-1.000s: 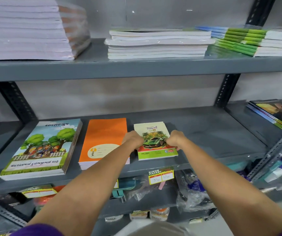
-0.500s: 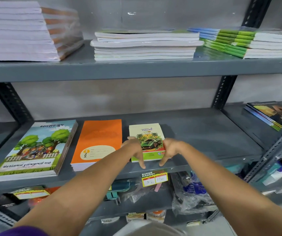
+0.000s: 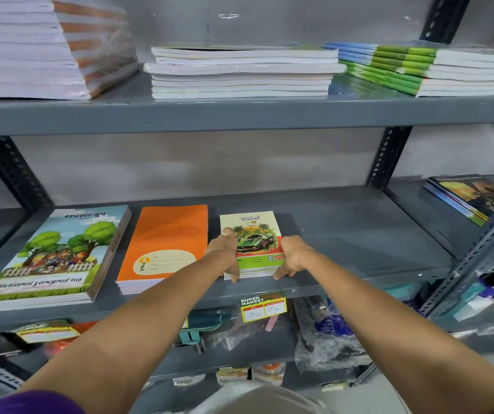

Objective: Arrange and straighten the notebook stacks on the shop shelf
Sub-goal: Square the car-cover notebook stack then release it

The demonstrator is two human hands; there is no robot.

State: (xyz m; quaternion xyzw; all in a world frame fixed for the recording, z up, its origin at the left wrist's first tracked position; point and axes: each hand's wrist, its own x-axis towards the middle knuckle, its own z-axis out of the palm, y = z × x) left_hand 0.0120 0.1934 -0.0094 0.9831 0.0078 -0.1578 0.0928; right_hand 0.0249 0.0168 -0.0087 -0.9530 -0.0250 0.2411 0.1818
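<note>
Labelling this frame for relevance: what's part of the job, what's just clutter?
In the job:
- small travel notebook stack, left hand and right hand squaring it
- orange stack
- tree-cover stack

Lying about:
- price tag
- plastic bags below

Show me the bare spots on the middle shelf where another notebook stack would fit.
The widest free patch lies right of the car-cover stack, reaching to the right upright. A bare strip also runs behind all three stacks along the back wall. The left side is crowded: tree-cover stack, orange stack and car-cover stack sit with narrow gaps, both hands flanking the last.
</note>
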